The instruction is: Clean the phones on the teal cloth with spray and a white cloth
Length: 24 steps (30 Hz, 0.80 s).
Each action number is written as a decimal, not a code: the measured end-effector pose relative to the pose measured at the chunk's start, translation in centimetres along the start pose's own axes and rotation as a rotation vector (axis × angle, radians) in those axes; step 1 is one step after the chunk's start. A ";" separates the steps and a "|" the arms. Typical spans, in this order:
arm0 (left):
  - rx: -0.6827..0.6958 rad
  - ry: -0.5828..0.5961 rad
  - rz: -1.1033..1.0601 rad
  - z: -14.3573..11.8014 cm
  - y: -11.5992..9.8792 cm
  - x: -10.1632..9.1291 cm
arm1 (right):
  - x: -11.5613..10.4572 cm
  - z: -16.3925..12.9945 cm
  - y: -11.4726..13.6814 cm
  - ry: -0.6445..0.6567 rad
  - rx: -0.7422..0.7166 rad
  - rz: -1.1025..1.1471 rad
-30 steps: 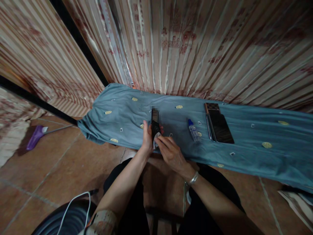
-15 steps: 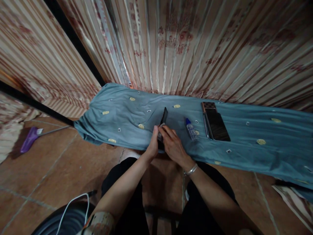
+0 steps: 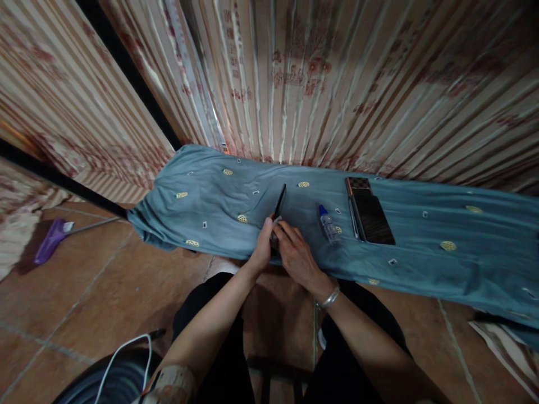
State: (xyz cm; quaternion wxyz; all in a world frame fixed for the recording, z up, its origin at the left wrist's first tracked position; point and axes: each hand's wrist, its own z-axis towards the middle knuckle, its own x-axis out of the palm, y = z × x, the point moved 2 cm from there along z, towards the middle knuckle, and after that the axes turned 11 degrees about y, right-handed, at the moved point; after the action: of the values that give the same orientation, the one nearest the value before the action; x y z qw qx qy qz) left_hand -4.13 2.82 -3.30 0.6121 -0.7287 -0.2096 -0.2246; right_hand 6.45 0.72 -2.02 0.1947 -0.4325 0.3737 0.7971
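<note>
My left hand (image 3: 263, 247) grips the lower end of a thin black phone (image 3: 278, 203), held tilted on edge above the blue-grey cloth (image 3: 210, 207). My right hand (image 3: 295, 255) presses a small white wipe (image 3: 275, 223) against the phone's lower face. A silver bangle sits on my right wrist. A small clear bottle with a blue cap (image 3: 327, 223) lies on the cloth just right of my hands.
A dark phone (image 3: 373, 219) lies beside a checkered case (image 3: 357, 183) on the cloth further right. Striped curtains hang behind. A purple broom head (image 3: 49, 240) lies on the tiled floor at left. A white cable (image 3: 122, 350) crosses a dark object at lower left.
The phone has turned from facing me to edge-on. Both hands moved slightly right with it, the right hand still rubbing the wipe on it.
</note>
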 end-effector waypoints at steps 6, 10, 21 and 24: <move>0.099 0.011 0.169 -0.1 0.8 -0.2 | -0.6 0.5 -1.1 -0.067 0.051 0.024; 0.086 -0.005 0.193 0.1 0.8 -0.5 | -0.4 0.5 -1.0 -0.049 0.052 0.029; -0.139 0.014 -0.112 0.0 -0.7 1.0 | 0.0 0.0 0.2 0.039 0.020 0.022; -0.153 -0.037 -0.100 0.0 -1.8 1.0 | -0.1 -0.1 1.1 0.048 -0.024 0.023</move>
State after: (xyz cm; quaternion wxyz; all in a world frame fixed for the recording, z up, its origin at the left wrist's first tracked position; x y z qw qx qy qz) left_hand -4.36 3.11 -1.22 0.5387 -0.7660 -0.2392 -0.2568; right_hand 5.84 -0.07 -1.52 0.1711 -0.4496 0.3736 0.7931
